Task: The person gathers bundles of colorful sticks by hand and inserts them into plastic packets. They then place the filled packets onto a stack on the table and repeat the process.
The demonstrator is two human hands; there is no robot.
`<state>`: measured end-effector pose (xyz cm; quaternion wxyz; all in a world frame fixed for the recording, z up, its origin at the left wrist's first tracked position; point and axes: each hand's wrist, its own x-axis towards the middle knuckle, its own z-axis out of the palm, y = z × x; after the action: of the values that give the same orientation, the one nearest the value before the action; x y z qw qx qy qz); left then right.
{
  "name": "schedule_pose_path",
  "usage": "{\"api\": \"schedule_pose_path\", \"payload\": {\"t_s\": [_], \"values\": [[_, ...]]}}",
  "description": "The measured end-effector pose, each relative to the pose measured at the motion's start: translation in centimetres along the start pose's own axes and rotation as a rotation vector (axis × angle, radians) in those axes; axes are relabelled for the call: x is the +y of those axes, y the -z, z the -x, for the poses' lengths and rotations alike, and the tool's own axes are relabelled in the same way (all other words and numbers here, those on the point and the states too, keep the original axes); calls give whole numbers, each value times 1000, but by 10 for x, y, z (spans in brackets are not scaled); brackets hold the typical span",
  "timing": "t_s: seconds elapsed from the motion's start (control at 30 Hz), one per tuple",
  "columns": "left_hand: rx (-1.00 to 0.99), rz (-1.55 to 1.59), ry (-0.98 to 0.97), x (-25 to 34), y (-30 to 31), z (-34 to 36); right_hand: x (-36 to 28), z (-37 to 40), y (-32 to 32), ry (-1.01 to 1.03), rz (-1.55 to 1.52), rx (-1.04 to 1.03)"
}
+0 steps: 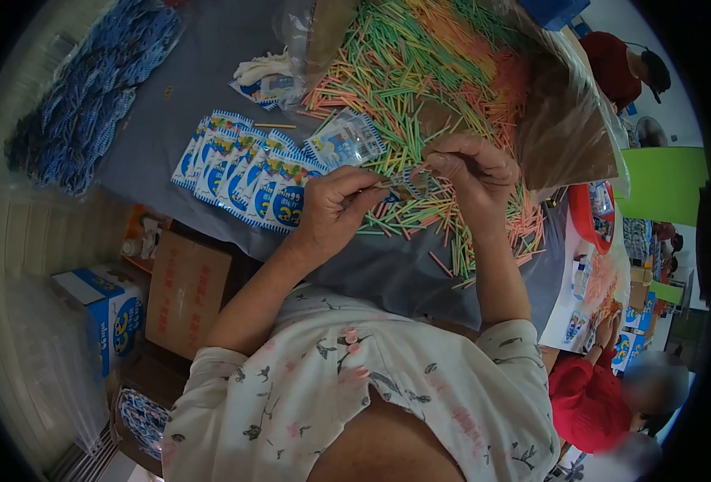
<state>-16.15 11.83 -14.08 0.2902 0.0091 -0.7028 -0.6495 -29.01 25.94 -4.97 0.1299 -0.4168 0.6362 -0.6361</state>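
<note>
Worker's-eye view of a room, a table and a small packet between two hands. Room: a green panel (pixel 669 185) and a person in red (pixel 592 402) appear at the right; at the left, a cardboard box (pixel 183 293) sits beside the table. Surface: grey cloth (pixel 199 72) covers the table. A heap of coloured sticks (pixel 428 60) spreads over the middle and right, and a blue bundle (pixel 98 88) lies at the far left. Overlapping blue-and-white packets (pixel 247 173) lie beyond the left forearm; another packet, face pale (pixel 347 140), lies just beyond the left hand.

Hands: the left hand (pixel 339 207) has thumb and forefinger pinched on one end of a clear packet (pixel 409 186). The right hand (pixel 476 170) has its thumb and fingertips close together at the opposite end; whether they are clamped on film or on a stick cannot be told. The clear packet is above the near edge of the heap, its long axis running roughly from hand to hand, neither clearly nearer.
</note>
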Motion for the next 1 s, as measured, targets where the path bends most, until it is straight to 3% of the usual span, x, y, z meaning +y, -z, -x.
{"api": "schedule_pose_path", "payload": {"t_s": [0.07, 0.13, 0.23, 0.33, 0.4, 0.47, 0.53, 0.63, 0.7, 0.77, 0.83, 0.97, 1.0], "values": [[13, 66, 9, -3, -1, 1, 1, 0, -5, 17, -18, 3], [39, 177, -21, 2, 1, 2, -1, -5, -6, 388, 542, -193], [82, 261, 142, 3, 5, 9, -12, -1, -18, 271, 371, -264], [94, 219, 151, 24, 12, 17, -16, 2, -21, 281, 356, -307], [54, 241, 181, 38, 16, 24, -7, 15, -26, 161, 460, -312], [-58, -263, 180, 47, 26, 32, 23, 29, -35, 99, 307, -243], [36, -473, 123, 44, 36, 35, 32, 36, -52, -45, 76, -211], [-52, -976, 244, 46, 69, 30, 31, 30, -52, -184, 240, -248], [-74, -1025, 210, 46, 78, 30, 38, 29, -39, -194, 400, -248], [-80, -1069, 165, 46, 86, 31, 43, 31, -24, 58, 669, -301], [-57, -1054, 279, 46, 94, 32, 43, 32, -5, 64, 693, -243], [-54, -1115, 317, 44, 84, 32, 63, 19, 42, 146, 750, -138], [-35, -1188, 304, 48, 76, 29, 60, 15, 52, 78, 820, -93]]}}
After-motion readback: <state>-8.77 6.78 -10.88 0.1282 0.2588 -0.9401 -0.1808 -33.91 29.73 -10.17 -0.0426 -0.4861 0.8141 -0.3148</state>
